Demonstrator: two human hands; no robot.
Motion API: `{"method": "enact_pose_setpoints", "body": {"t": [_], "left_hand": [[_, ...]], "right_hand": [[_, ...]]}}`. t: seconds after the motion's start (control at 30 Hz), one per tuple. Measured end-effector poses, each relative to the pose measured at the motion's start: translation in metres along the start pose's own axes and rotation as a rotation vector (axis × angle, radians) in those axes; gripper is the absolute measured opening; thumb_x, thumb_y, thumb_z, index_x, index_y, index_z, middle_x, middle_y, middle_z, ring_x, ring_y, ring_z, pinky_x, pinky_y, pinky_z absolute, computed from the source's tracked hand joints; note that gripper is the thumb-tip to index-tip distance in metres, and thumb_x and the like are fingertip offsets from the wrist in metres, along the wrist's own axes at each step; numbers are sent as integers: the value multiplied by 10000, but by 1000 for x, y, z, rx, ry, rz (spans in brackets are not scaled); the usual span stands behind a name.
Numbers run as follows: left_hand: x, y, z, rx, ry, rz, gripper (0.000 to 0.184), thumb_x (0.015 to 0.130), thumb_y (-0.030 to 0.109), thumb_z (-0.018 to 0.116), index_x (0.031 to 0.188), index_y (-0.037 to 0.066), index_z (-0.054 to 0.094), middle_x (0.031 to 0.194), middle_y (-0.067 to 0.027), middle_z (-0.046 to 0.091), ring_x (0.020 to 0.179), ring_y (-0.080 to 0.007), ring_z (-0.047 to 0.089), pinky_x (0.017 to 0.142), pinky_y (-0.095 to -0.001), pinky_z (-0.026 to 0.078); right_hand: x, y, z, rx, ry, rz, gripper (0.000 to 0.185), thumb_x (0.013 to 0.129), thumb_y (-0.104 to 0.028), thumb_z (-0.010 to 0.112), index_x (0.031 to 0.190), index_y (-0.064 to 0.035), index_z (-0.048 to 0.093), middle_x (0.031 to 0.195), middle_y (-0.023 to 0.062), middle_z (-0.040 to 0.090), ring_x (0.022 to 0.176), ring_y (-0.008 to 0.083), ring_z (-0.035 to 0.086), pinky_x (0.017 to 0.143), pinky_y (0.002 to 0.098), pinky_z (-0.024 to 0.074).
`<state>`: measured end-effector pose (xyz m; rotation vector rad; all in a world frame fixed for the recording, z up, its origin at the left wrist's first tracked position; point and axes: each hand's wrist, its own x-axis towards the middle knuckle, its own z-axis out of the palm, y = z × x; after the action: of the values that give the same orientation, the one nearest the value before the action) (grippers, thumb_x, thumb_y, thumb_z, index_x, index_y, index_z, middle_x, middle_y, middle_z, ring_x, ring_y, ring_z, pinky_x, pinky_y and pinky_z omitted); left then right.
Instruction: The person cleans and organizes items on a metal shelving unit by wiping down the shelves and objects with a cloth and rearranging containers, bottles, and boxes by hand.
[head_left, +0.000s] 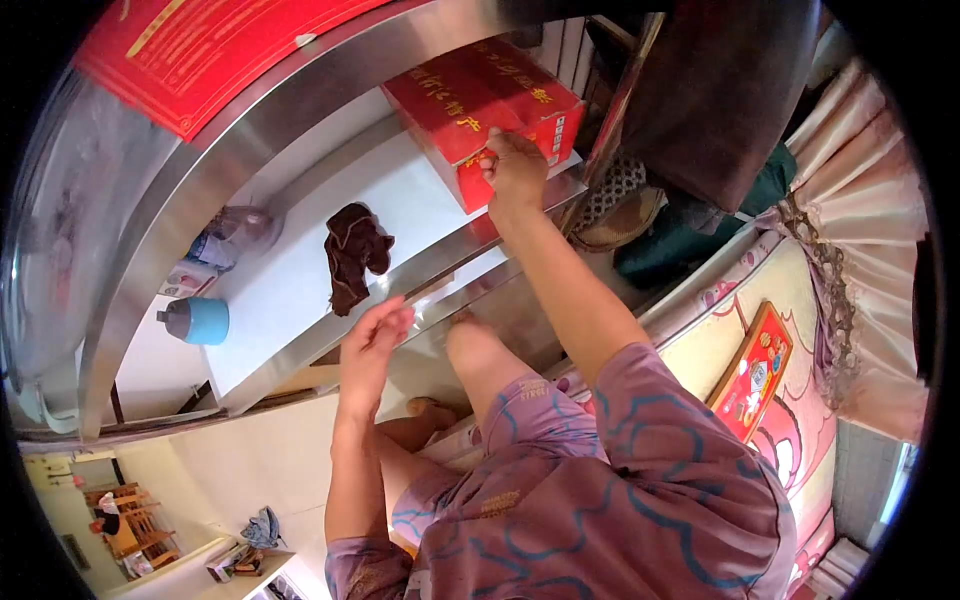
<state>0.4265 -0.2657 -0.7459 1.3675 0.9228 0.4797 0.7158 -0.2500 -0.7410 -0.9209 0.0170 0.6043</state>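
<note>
My right hand (517, 170) is at the near side of a red cardboard box (480, 85) with yellow lettering, its fingers curled at the box's edge. The box rests at the right end of a white shelf (285, 285). My left hand (376, 335) is in front of the shelf's metal edge, fingers partly bent and apart, with nothing visible in it. Beyond it a crumpled dark brown cloth (352, 255) lies on the shelf. The blue container with a grey lid (200, 320) is further left.
A clear plastic bag (245, 235) lies on the shelf's far left. Above, another red printed box (200, 60) overhangs the metal frame (130, 260). Dark fabric (720, 90) hangs on the right, over a woven bag (620, 210). A red framed board (755, 370) lies on the bed.
</note>
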Motion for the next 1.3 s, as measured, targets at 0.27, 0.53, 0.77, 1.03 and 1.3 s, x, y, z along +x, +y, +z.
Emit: {"method": "enact_pose_setpoints", "body": {"t": [0.27, 0.53, 0.77, 1.03, 1.3], "left_hand": [[118, 68, 110, 993, 336, 883, 595, 852, 149, 632, 1398, 38, 425, 1389, -210, 474, 1289, -398, 430, 1086, -430, 350], [203, 95, 147, 1212, 307, 790, 803, 788, 420, 713, 1426, 71, 372, 1366, -224, 498, 1237, -438, 487, 1038, -493, 391], [206, 81, 142, 1301, 401, 974, 828, 820, 506, 650, 1428, 28, 356, 1284, -273, 547, 1147, -441, 561, 1017, -470, 421], [205, 70, 149, 1221, 503, 909, 840, 848, 555, 584, 1417, -19, 353, 1341, -328, 471, 1245, -441, 481, 1073, -482, 350], [205, 70, 156, 1362, 567, 904, 736, 881, 548, 543, 1409, 55, 402, 1312, -325, 493, 1210, -454, 502, 1034, -496, 386]], "right_hand": [[3, 0, -16, -85, -25, -114, 122, 885, -105, 636, 993, -49, 633, 854, 25, 666, 676, 103, 613, 530, 232, 435], [34, -34, -53, -555, -386, -366, 236, 838, -84, 640, 1071, -70, 674, 981, 53, 676, 866, 185, 618, 792, 307, 486], [71, -53, -55, -1460, -326, -1248, 344, 730, -200, 712, 1062, -110, 700, 1114, 108, 613, 1075, 308, 538, 980, 395, 414], [124, -48, -54, -787, -551, -224, 241, 805, -42, 599, 1029, -4, 679, 1027, 90, 660, 952, 188, 620, 856, 301, 488], [123, -51, -47, -792, -554, -202, 215, 806, 42, 513, 927, -12, 683, 941, 64, 670, 904, 146, 612, 818, 268, 482]]}}
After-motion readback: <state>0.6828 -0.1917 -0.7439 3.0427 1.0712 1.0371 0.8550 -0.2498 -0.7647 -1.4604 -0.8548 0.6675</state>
